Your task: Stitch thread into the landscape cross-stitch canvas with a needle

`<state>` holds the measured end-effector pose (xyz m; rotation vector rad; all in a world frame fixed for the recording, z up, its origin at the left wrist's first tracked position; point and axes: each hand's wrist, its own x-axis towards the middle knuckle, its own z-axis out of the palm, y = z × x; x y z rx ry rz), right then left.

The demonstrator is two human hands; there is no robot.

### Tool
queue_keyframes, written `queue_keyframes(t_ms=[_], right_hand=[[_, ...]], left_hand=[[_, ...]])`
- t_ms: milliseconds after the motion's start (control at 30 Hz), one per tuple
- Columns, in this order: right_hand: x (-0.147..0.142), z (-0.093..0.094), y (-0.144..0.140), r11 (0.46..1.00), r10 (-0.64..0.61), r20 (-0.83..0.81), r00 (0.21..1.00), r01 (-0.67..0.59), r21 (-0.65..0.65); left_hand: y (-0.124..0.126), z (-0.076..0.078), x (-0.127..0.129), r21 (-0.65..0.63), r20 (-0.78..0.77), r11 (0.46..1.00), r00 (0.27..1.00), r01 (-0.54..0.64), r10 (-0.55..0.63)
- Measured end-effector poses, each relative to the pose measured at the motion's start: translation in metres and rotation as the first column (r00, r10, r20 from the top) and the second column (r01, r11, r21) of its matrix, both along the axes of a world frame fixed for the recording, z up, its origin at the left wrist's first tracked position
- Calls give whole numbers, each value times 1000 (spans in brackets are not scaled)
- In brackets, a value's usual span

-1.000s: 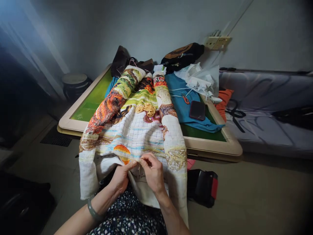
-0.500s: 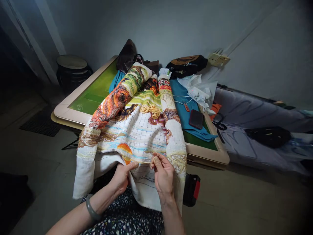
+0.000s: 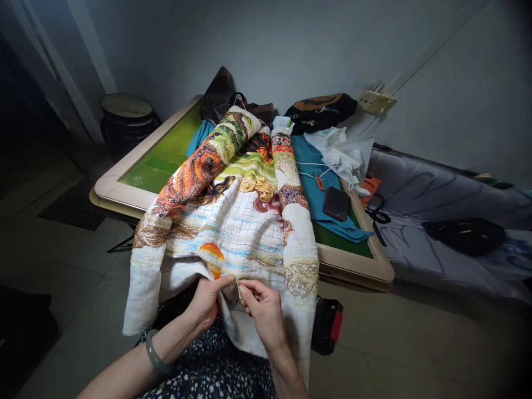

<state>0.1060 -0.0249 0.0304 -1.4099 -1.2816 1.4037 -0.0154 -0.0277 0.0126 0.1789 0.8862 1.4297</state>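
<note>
One pale-framed, green-topped surface [image 3: 120, 188] carries the upper part of a white gridded cloth embroidered in many colours [image 3: 245, 221], its near edge hanging toward the lap. At that edge the bare left hand [image 3: 208, 302] has its grip clamped on the fabric, thumb on top, just below an orange half-round motif [image 3: 213, 254]. Next comes a fine, pale thread [image 3: 239, 289], then the bare right hand [image 3: 262, 307], thumb and forefinger together, seemingly on it — whether a needle is there cannot be told. This looks like a stitch in progress; the next move probably calls for taut fabric and exact fingertip placement.
</note>
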Motion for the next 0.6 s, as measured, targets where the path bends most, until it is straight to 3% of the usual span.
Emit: queue_keyframes(t_ms=[600], right_hand=[[2,2,2,997,41,64,997,-45,64]], left_hand=[[-1,2,-1,12,-28,1000,999,20,-20]])
